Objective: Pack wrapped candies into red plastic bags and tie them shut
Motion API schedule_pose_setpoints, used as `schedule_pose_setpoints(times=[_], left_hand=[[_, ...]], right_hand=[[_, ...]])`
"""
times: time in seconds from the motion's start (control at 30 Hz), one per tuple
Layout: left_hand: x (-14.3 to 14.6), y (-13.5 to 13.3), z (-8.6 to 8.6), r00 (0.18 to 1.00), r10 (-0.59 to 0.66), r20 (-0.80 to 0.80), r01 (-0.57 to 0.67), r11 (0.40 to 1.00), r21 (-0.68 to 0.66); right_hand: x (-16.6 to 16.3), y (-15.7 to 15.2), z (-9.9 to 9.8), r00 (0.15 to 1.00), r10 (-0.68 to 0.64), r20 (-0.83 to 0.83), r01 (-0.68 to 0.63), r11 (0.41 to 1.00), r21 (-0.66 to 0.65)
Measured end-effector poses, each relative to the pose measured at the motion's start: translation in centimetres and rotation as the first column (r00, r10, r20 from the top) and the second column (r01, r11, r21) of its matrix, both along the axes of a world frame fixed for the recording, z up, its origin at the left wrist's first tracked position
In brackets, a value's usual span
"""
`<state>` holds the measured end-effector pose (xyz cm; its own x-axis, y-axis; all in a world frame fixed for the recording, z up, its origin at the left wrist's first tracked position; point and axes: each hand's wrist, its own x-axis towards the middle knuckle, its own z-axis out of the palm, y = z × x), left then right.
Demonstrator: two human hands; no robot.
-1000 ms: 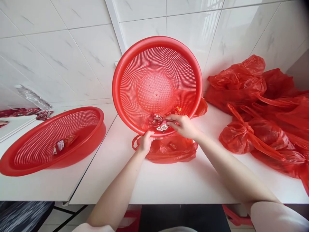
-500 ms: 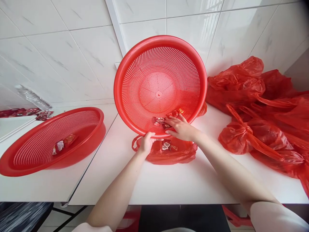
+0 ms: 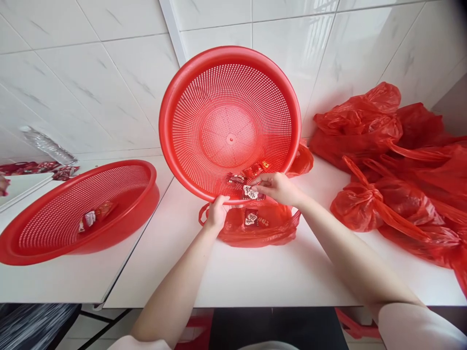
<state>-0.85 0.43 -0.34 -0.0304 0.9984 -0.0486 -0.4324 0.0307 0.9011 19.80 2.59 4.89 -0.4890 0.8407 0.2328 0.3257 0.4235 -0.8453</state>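
A round red plastic basket (image 3: pixel 229 87) with a perforated wall stands tilted, its mouth toward me. My left hand (image 3: pixel 218 214) grips its lower rim. Inside, my right hand (image 3: pixel 275 188) pinches a dark red snack packet (image 3: pixel 253 192) with a white label, just above that rim. Two more small packets lie behind it: a dark one (image 3: pixel 236 178) and a bright red one (image 3: pixel 255 169) with yellow print. Below the rim sits a red plastic bag (image 3: pixel 262 236) on the white table (image 3: pixel 277 277), and a similar packet shows in it.
Another tilted red basket (image 3: pixel 146 204) on the left holds a couple of packets (image 3: pixel 89 221). Several filled red bags (image 3: pixel 365 126) crowd the right side. A clear plastic piece (image 3: pixel 49 146) lies at the far left, with part of another person's hand (image 3: pixel 3 185) below it. A tiled wall (image 3: pixel 127 97) rises behind.
My right hand has gone from lying spread over the packets to pinching one of them. The held basket has shifted slightly left and up. Another person's hand has appeared at the left edge.
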Motion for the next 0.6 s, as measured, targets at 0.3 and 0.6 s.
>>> schedule_pose_setpoints(times=[0.3,0.6], left_hand=[[0.7,-1.3,0.6,0.992,-0.114,-0.062,0.116,0.993,0.033],[0.7,-1.4,0.1,0.984,-0.164,-0.065,0.167,0.985,0.040]], right_hand=[[-1.2,-0.1,-0.7,0.990,-0.044,0.131,-0.008,0.928,0.372],[-1.8,0.0,-1.6,0.969,0.037,0.244,-0.132,0.914,0.383]])
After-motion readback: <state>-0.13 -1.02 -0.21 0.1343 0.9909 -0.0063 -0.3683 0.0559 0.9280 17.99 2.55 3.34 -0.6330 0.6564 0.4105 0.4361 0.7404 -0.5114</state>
